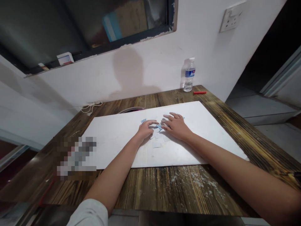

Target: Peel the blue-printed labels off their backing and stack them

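"Hands, how many did you count?"

"Two: the left hand [145, 129] and the right hand [176, 126], low over one white board [113, 135] on one wooden table [150, 185]."

"And the paper pieces [156, 144]?"

"Several, small; they overlapped and the hands hid some, so I couldn't give an exact number. One blue-marked piece [158, 127] lay between the hands, just beside the left index finger and the right thumb. Blank ones lay nearer the person."

"How did the fingers stand?"

"Left ones bent, thumb parted from the index; right ones spread wider. Neither had a hold on anything I could make out. Whether the tips touched paper, I couldn't tell."

"Beyond the board?"

"One bottle [189, 77], one red stick [199, 92] beside it, one white cable [90, 108] toward the far left."
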Motion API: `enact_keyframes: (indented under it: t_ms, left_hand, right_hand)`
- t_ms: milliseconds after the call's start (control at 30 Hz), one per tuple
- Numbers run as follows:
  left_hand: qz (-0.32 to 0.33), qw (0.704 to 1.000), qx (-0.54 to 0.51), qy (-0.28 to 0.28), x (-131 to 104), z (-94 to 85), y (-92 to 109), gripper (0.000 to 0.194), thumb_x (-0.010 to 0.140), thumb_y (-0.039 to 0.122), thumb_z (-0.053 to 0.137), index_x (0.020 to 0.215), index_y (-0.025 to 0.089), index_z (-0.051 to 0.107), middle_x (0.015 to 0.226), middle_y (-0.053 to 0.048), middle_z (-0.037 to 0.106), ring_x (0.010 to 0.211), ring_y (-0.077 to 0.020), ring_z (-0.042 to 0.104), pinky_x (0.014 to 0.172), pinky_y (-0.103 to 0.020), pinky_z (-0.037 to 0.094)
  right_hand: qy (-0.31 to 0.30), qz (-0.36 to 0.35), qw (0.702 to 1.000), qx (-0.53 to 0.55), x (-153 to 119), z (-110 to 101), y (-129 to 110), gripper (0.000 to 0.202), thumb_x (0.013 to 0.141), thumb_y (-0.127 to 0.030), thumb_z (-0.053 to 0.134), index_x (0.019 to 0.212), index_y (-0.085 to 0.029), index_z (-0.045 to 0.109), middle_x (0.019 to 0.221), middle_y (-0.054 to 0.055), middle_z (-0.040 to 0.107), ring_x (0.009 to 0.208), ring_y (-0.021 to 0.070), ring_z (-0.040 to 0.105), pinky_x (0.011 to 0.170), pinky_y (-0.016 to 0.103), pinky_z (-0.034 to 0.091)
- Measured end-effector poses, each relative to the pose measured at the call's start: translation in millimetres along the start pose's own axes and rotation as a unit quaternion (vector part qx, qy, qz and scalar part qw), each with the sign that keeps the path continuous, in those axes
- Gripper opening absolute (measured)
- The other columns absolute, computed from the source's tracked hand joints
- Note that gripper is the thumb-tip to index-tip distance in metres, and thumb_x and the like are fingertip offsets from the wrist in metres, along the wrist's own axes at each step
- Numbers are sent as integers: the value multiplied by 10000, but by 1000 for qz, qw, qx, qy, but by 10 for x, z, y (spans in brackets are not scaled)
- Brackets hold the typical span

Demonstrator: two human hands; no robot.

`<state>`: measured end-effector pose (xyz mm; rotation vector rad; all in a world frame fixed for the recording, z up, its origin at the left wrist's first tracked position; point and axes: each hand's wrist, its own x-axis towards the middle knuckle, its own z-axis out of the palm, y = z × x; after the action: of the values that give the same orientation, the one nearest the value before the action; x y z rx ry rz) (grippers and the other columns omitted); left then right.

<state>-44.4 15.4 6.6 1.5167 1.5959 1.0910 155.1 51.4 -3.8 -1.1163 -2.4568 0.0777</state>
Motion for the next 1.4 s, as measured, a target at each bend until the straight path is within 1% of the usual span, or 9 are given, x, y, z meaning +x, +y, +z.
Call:
enact_keyframes:
  t_ms: [100,167,267,400,600,767,1000,1233,1400]
  left_hand:
    - [-13,995,-9,-98,0,-99,9,473,612,44,524,1005,225,715,1306,-74,605,1127,-267,608,848,-349,543]
    - [-12,992,-35,-124,18,-135,-18,519,619,15,516,1060,226,691,1346,-67,575,1190,-251,572,922,-348,511]
    - [-1,996,-29,-87,64,-115,-96,492,643,-16,506,1038,211,692,1345,-62,579,1223,-227,550,1020,-361,446]
    - [13,1000,4,17,114,-34,-171,442,692,-47,441,977,170,700,1158,-68,687,1114,-183,618,1041,-358,428]
    - [114,968,210,75,57,-25,-97,220,782,124,589,939,206,719,1112,-51,702,1113,-207,602,1029,-373,435]
    - [129,925,353,58,-3,-52,-26,184,854,240,575,921,261,745,1160,-21,697,1172,-228,573,1056,-429,397]
    - [104,928,356,37,20,-69,-54,205,867,287,574,966,278,754,1234,-3,662,1257,-226,523,1071,-418,391]
    - [109,930,349,27,24,-101,-78,208,869,310,583,991,292,751,1232,2,662,1262,-218,522,1078,-402,390]
    - [110,929,353,22,34,-124,-87,205,862,306,602,1004,294,749,1241,4,658,1269,-207,514,1082,-374,384]
  right_hand:
    - [-16,-43,999,3,-5,-7,6,411,946,-521,406,1235,-344,638,1457,28,468,1371,332,296,1061,522,261]
    - [-25,-43,999,-4,-9,-2,5,389,950,-522,394,1199,-382,658,1454,11,470,1370,333,297,1064,528,254]
    - [-22,8,1000,-19,-15,16,2,383,962,-505,371,1199,-406,654,1432,21,491,1350,353,319,1051,555,257]
    - [-10,46,999,-20,-18,13,-1,397,958,-501,386,1248,-375,626,1442,43,479,1339,366,327,1040,565,270]
    - [-38,-83,996,-6,-16,-22,4,399,923,-559,439,1247,-407,617,1475,-6,442,1370,333,293,1047,503,289]
    - [-15,-35,999,-12,-14,20,10,374,936,-542,420,1212,-417,640,1426,6,500,1338,337,341,1046,523,271]
    - [12,42,999,-19,-20,33,22,379,949,-508,409,1168,-360,679,1403,42,524,1313,365,353,1028,563,254]
    - [-19,-117,992,30,-9,-73,15,305,945,-470,461,1134,-386,685,1379,-27,544,1302,297,366,990,462,308]
    - [-19,-78,997,12,-6,-60,6,293,954,-458,447,1091,-414,703,1329,-21,578,1254,301,405,954,453,315]
